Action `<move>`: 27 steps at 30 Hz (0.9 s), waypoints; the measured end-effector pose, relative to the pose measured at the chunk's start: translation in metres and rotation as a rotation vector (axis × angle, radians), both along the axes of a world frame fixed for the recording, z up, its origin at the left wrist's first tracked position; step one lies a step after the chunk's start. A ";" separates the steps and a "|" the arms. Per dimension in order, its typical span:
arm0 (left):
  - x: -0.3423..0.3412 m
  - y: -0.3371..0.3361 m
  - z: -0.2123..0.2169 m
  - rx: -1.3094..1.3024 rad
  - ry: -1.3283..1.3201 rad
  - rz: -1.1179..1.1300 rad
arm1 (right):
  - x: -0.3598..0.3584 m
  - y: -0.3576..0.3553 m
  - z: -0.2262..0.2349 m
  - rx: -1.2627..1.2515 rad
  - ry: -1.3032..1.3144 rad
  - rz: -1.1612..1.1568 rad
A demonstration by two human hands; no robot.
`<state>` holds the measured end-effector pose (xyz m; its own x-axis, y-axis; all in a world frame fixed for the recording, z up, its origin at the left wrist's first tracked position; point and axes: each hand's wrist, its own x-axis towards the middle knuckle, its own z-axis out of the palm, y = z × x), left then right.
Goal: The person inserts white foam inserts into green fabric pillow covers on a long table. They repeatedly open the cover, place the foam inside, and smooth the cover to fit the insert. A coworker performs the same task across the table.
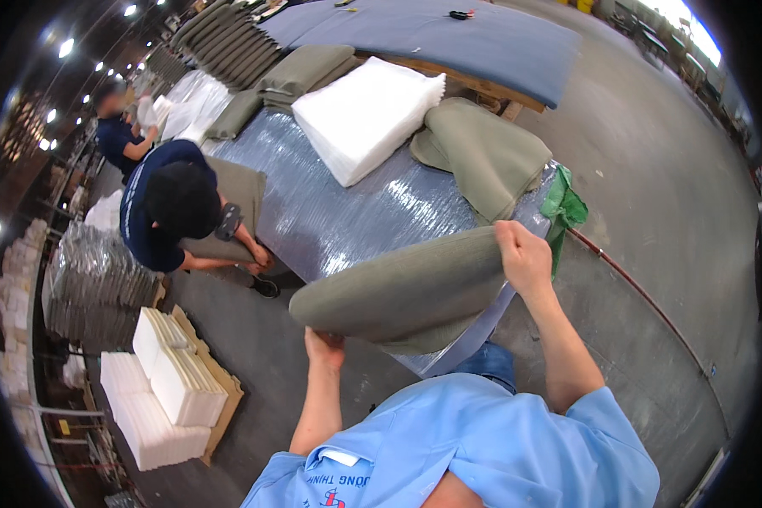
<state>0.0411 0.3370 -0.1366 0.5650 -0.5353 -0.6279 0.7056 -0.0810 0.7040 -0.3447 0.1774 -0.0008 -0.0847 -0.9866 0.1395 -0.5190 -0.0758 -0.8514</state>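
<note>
A long olive-grey fabric piece, folded over with a rounded left end, is stretched between my two hands above the near end of the table. Its far right corner is pinched by my right hand, thumb on top. My left hand grips the near edge at the left end, its fingers partly hidden beneath the cloth. Just beyond my right hand, another olive-grey fabric piece lies loosely folded on the plastic-wrapped table. A stack of white foam sheets sits behind it.
Green cloth is tied at the table's right corner, with a reddish hose running along the floor. One co-worker handles similar fabric at the left. White foam blocks stand on the floor. A blue-covered table lies beyond.
</note>
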 end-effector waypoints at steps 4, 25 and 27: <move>0.004 -0.012 0.056 -0.284 -0.247 -0.163 | -0.014 0.013 -0.020 -0.045 0.063 -0.141; 0.016 0.050 0.041 0.072 -0.687 -1.621 | -0.037 0.032 -0.027 0.594 0.837 0.737; 0.007 0.020 -0.004 0.199 -0.831 -1.718 | 0.003 -0.007 -0.075 0.651 0.874 0.843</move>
<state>0.0484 0.3575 -0.1408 -0.2692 -0.7271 -0.6316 -0.6678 -0.3316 0.6664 -0.3417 0.1699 -0.0758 0.4412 -0.6025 -0.6651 -0.8951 -0.3485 -0.2781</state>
